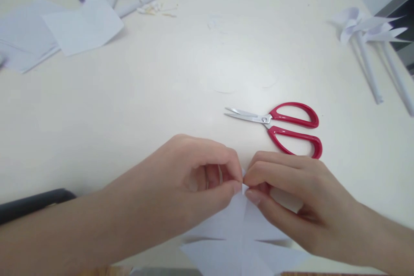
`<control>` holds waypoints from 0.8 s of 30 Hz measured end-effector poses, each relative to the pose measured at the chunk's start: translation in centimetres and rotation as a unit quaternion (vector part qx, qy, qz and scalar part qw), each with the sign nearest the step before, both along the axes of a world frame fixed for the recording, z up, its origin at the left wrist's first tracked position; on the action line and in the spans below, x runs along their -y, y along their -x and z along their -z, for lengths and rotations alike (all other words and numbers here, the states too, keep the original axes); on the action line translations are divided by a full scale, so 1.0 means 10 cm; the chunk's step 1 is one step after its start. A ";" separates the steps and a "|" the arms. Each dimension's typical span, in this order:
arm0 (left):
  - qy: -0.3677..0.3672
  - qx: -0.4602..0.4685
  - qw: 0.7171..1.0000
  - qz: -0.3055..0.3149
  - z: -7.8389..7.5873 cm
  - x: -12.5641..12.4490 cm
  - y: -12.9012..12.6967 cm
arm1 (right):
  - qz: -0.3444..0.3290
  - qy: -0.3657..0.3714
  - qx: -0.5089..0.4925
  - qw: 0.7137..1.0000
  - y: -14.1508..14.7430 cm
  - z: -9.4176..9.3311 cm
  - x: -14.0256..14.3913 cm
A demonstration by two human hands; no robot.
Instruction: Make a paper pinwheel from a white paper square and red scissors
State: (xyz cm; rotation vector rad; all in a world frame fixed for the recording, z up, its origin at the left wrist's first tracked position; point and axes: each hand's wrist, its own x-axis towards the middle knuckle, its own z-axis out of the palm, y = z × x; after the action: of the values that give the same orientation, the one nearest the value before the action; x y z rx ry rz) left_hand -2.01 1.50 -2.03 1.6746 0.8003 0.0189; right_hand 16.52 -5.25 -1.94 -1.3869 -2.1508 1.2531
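Paper (241,241) lies at the table's (136,95) near edge, its cut flaps pointing away from us, and our left hand (194,177) and right hand (291,189) pinch one tip together between thumbs and forefingers

Both forearms enter from the lower corners and meet at lower centre. The left hand (197,172) and right hand (291,189) each curl into a pinching grip, thumb against forefinger, fingertips touching.

Left hand (194,177) and right hand (291,189) pinch cut white paper (239,233) beside red scissors (284,127)
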 end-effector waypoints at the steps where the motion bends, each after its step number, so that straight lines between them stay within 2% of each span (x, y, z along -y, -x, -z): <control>1: -0.003 0.001 1.000 0.001 0.00 0.00 0.00 | 0.001 -0.002 0.001 1.000 0.00 0.00 0.00; 9: -0.019 0.010 1.000 0.012 0.02 0.03 0.00 | 0.000 -0.012 -0.005 1.000 0.01 -0.02 -0.02; 15: -0.076 0.016 0.997 -0.007 0.01 0.07 0.02 | -0.006 -0.021 -0.016 1.000 0.01 -0.04 -0.03; 24: -0.055 0.028 0.998 -0.020 0.01 0.07 0.01 | -0.018 -0.036 -0.023 0.999 0.00 -0.01 -0.04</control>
State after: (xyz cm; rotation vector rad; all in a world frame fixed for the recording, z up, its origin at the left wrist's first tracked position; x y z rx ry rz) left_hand -2.13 0.77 -2.15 1.7538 0.8029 0.1398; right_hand 16.48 -4.84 -1.82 -1.2839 -2.1769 1.1946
